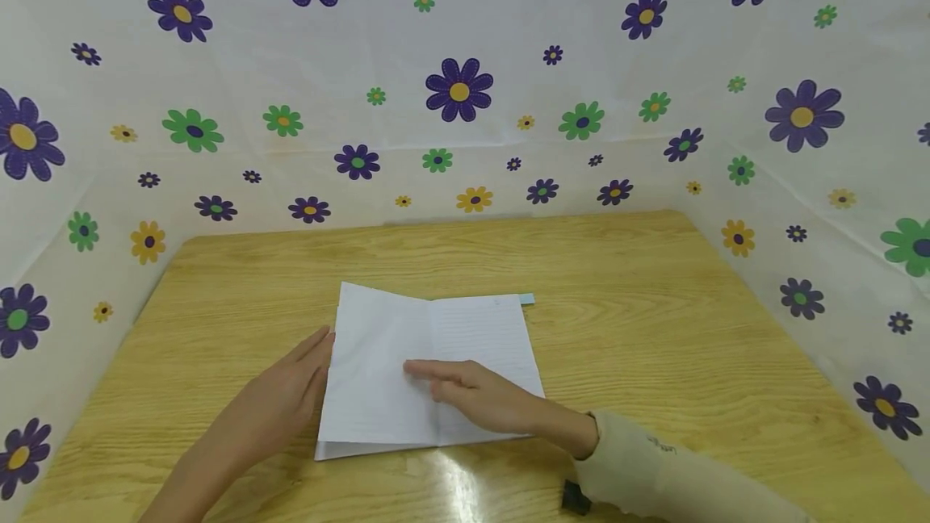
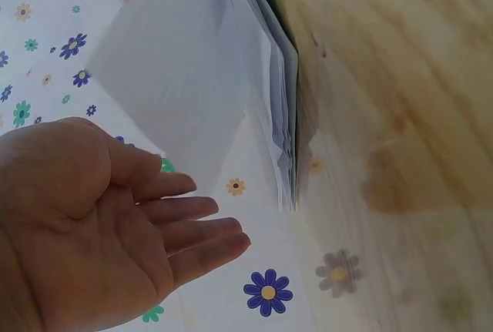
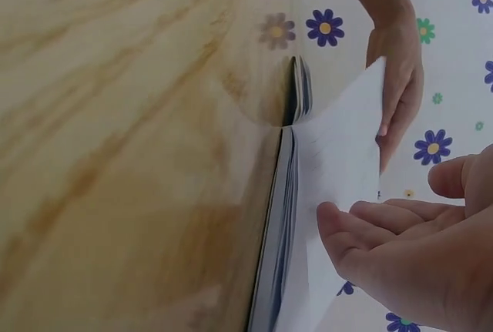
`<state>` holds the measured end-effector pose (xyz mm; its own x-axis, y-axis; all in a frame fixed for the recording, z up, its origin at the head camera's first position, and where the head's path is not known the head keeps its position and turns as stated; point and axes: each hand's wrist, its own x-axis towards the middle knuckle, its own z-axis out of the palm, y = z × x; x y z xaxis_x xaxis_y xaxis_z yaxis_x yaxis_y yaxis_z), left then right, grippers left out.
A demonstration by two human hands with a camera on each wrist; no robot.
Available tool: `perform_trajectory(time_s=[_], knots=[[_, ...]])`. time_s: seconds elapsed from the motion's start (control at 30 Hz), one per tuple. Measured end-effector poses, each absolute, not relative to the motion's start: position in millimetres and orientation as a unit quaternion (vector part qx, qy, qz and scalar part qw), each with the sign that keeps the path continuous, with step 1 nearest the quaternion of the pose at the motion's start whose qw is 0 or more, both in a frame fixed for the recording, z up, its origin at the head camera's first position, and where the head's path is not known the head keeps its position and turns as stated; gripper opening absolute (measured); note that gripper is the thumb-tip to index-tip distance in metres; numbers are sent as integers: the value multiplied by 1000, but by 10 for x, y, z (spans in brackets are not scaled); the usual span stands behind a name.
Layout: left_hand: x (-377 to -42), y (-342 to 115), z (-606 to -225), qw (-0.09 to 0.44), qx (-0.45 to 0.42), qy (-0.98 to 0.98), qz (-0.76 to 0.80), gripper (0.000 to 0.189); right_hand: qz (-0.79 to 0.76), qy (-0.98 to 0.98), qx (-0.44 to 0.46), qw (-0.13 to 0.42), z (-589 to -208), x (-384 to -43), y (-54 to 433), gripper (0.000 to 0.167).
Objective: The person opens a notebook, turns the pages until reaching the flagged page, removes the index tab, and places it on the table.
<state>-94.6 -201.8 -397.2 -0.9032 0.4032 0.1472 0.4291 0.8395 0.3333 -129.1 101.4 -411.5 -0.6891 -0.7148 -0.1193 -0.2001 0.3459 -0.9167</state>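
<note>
An open notebook (image 1: 378, 378) with white pages lies on the table, ruled lines showing on its right page. The left page stands slightly raised from the sheets under it. My left hand (image 1: 294, 390) is at the notebook's left edge, with its fingers extended; the left wrist view shows its palm beside the lifted page (image 2: 177, 62). My right hand (image 1: 472, 394) reaches across the right page, fingertips over the left page near the fold. Its fingers are loosely extended in the right wrist view, close to the white page (image 3: 331, 162).
A light blue tab (image 1: 526, 299) sticks out at the notebook's upper right corner. Near my right sleeve (image 1: 654, 454) lies a small black object (image 1: 576, 497). A white flower-print cloth (image 1: 392, 39) surrounds the wooden table (image 1: 639, 305) at the back and sides.
</note>
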Motion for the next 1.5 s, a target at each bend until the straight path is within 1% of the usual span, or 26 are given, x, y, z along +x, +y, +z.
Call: perform_trajectory(time_s=[0.07, 0.17, 0.3, 0.43, 0.63, 0.83, 0.97, 1.13, 1.3, 1.4, 1.5], knots=[[-938, -2026, -3967, 37, -219, -957, -186, 48, -481, 780, -298, 267, -4129, -1286, 1014, 46], [-943, -2006, -3972, 25, -210, -956, -203, 49, -467, 784, -307, 272, -4150, -1283, 1010, 47], [-969, -1936, -3993, -32, -193, -957, -216, 57, -452, 791, -314, 270, -4164, -1280, 1003, 48], [-971, -1866, -4024, -89, -194, -953, -216, 69, -443, 795, -316, 270, -4164, -1280, 1001, 49], [-972, -1788, -4088, -124, -218, -945, -208, 78, -431, 798, -314, 281, -4156, -1282, 1001, 50], [-974, -1741, -4131, -154, -222, -941, -203, 87, -416, 805, -322, 275, -4172, -1274, 1012, 50], [-973, -1718, -4135, -166, -219, -940, -202, 90, -398, 813, -339, 255, -4195, -1269, 1045, 51], [-971, -1701, -4137, -171, -218, -941, -193, 91, -343, 839, -368, 208, -4199, -1260, 1078, 48], [-975, -1689, -4122, -162, -224, -944, -183, 89, -266, 860, -407, 152, -4189, -1252, 1082, 43], [-981, -1679, -4114, -154, -229, -945, -177, 89, -229, 871, -414, 134, -4179, -1242, 1084, 42], [-988, -1676, -4118, -153, -228, -946, -175, 90, -188, 885, -406, 128, -4159, -1228, 1087, 45]])
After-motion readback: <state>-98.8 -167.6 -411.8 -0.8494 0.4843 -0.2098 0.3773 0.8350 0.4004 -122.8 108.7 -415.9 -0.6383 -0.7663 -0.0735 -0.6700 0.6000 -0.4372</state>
